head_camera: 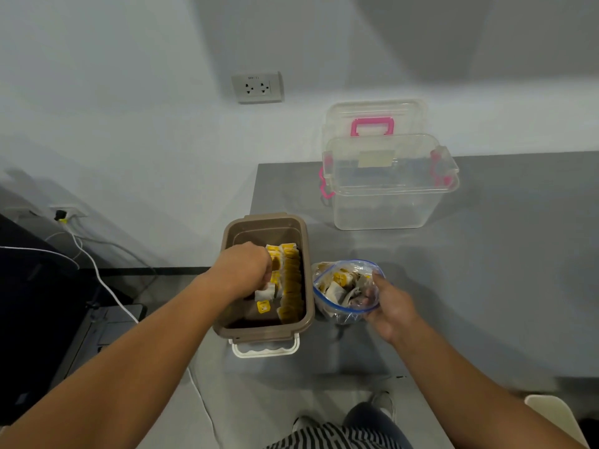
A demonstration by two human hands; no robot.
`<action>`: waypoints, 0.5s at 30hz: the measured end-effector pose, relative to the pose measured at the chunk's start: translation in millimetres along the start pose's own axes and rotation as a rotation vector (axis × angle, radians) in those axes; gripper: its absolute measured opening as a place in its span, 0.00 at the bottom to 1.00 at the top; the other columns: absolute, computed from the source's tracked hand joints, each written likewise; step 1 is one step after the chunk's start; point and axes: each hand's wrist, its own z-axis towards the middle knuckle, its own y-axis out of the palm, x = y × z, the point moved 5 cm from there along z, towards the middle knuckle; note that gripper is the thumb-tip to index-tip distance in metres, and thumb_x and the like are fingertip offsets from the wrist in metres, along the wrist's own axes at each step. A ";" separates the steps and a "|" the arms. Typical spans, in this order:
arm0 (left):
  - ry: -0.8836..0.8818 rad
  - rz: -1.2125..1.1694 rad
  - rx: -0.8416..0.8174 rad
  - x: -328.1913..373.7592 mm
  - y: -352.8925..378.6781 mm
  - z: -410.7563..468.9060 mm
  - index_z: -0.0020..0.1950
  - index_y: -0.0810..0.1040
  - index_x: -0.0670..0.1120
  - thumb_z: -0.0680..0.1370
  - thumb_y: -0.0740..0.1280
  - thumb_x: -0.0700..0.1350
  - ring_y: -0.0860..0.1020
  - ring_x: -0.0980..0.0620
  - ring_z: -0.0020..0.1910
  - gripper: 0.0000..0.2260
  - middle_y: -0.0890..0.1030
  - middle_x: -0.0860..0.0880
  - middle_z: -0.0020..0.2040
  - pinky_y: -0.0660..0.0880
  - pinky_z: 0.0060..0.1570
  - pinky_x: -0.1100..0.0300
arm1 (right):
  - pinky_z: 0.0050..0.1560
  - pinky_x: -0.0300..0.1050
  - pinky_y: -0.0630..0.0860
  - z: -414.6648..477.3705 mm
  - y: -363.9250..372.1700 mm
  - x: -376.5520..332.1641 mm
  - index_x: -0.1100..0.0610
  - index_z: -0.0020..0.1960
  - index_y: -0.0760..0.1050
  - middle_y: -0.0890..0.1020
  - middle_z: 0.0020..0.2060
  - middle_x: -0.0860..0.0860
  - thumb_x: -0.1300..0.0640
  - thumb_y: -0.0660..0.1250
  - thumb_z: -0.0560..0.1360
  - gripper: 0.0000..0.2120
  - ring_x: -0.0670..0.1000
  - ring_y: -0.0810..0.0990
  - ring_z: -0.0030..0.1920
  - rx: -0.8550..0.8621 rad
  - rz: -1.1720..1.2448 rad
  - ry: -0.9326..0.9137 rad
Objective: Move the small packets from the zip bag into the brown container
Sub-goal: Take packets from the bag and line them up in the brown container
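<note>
1. While the left hand (244, 270) is down inside the brown container (259, 231), its fingers are curled and knuckles up. The fingertips are hidden among the packets, so I cannot tell whether it holds one.
2. The right hand (390, 306) grips the zip bag (353, 311) at its near right side, with the thumb on the blue rim and the fingers round the outside. The bag mouth is held open, facing up.
3. The brown container sits at the left edge of the grey table (486, 270), lid off, with a white latch (265, 348) on its near end.
4. The small packets in the container (291, 277), yellow and white, stand in rows along its right wall. A few loose ones lie near its middle, just under the left hand.
5. More packets in the bag (340, 280) lie jumbled, some with yellow tops showing.
6. The zip bag rests on the table just right of the container, touching or nearly touching its wall.
7. A clear plastic box (389, 202) with pink clips stands farther back on the table, well apart from the bag. Its lid with a pink handle (372, 124) leans upright behind it against the wall.
8. A wall outlet (257, 87) is on the wall to the left of the box, and a white cable (97, 270) trails across the floor at left.
</note>
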 end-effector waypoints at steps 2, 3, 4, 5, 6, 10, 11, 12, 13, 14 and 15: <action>0.004 -0.020 -0.043 3.6 6.6 4.2 0.40 0.83 0.52 0.72 0.74 0.44 0.81 0.52 0.42 0.03 0.83 0.53 0.41 0.78 0.43 0.58 | 0.50 0.61 0.82 -1.2 0.4 0.2 0.63 0.54 0.76 0.85 0.46 0.60 0.57 0.64 0.83 0.08 0.61 0.85 0.47 -0.006 -0.003 0.003; -0.001 -0.028 -0.062 4.8 9.5 5.9 0.40 0.83 0.52 0.72 0.74 0.44 0.81 0.51 0.42 0.03 0.83 0.52 0.41 0.79 0.44 0.58 | 0.51 0.61 0.82 -1.9 0.7 0.5 0.63 0.53 0.76 0.85 0.47 0.61 0.57 0.64 0.83 0.08 0.61 0.85 0.48 -0.009 -0.003 0.004; -0.006 -0.032 -0.075 5.6 12.5 7.5 0.40 0.84 0.52 0.72 0.74 0.44 0.81 0.51 0.42 0.03 0.83 0.52 0.41 0.79 0.44 0.57 | 0.51 0.61 0.82 -2.4 0.5 0.7 0.63 0.54 0.76 0.85 0.48 0.61 0.57 0.64 0.83 0.08 0.61 0.85 0.49 -0.010 0.001 0.006; -0.013 -0.034 -0.081 6.3 14.9 9.0 0.40 0.84 0.52 0.72 0.74 0.44 0.81 0.51 0.41 0.02 0.83 0.52 0.41 0.80 0.45 0.56 | 0.51 0.61 0.82 -2.5 0.2 1.1 0.63 0.54 0.76 0.85 0.49 0.61 0.57 0.64 0.83 0.08 0.61 0.85 0.49 -0.010 0.004 0.005; -0.021 -0.036 -0.083 6.5 17.1 10.6 0.40 0.84 0.52 0.72 0.74 0.44 0.81 0.50 0.41 0.03 0.83 0.52 0.41 0.80 0.46 0.55 | 0.50 0.61 0.82 -2.3 0.0 1.7 0.63 0.55 0.76 0.85 0.49 0.61 0.57 0.64 0.83 0.09 0.60 0.86 0.49 -0.011 0.006 0.004; -0.047 -0.032 -0.087 8.7 23.2 16.4 0.41 0.84 0.52 0.72 0.74 0.44 0.81 0.49 0.43 0.02 0.83 0.51 0.44 0.81 0.46 0.54 | 0.44 0.57 0.84 -2.6 -0.8 2.5 0.63 0.59 0.76 0.86 0.49 0.60 0.57 0.64 0.83 0.10 0.58 0.87 0.45 -0.012 0.004 0.007; -0.056 -0.028 -0.091 8.8 24.2 17.3 0.42 0.84 0.52 0.72 0.74 0.45 0.81 0.49 0.44 0.02 0.83 0.50 0.45 0.81 0.47 0.53 | 0.42 0.56 0.84 -2.6 -0.8 2.5 0.63 0.59 0.76 0.86 0.49 0.60 0.57 0.64 0.83 0.10 0.58 0.87 0.45 -0.011 0.005 0.009; -0.064 -0.022 -0.092 8.9 25.4 18.2 0.44 0.84 0.51 0.72 0.74 0.46 0.81 0.48 0.44 0.02 0.82 0.50 0.46 0.81 0.47 0.53 | 0.42 0.55 0.84 -2.6 -1.0 2.2 0.63 0.59 0.76 0.86 0.49 0.60 0.57 0.64 0.83 0.10 0.58 0.87 0.45 -0.010 0.007 0.011; -0.075 -0.015 -0.092 8.8 26.6 19.0 0.45 0.84 0.51 0.72 0.75 0.47 0.81 0.48 0.45 0.04 0.82 0.49 0.46 0.81 0.48 0.52 | 0.42 0.56 0.84 -3.0 -1.2 1.8 0.63 0.59 0.76 0.86 0.50 0.60 0.57 0.65 0.83 0.10 0.58 0.87 0.46 -0.008 0.007 0.012; -0.087 -0.006 -0.089 8.1 28.0 19.8 0.47 0.83 0.50 0.72 0.75 0.48 0.81 0.48 0.45 0.06 0.82 0.49 0.47 0.81 0.48 0.51 | 0.44 0.57 0.84 -3.2 -1.1 1.7 0.62 0.59 0.75 0.85 0.50 0.60 0.57 0.65 0.82 0.10 0.59 0.87 0.47 -0.008 0.010 0.013; -0.101 0.004 -0.085 7.9 28.5 19.9 0.48 0.83 0.49 0.72 0.75 0.49 0.81 0.47 0.44 0.08 0.82 0.48 0.47 0.81 0.47 0.51 | 0.46 0.58 0.84 -3.9 -0.7 1.2 0.62 0.58 0.75 0.85 0.50 0.61 0.57 0.65 0.83 0.09 0.60 0.86 0.48 -0.011 0.011 0.014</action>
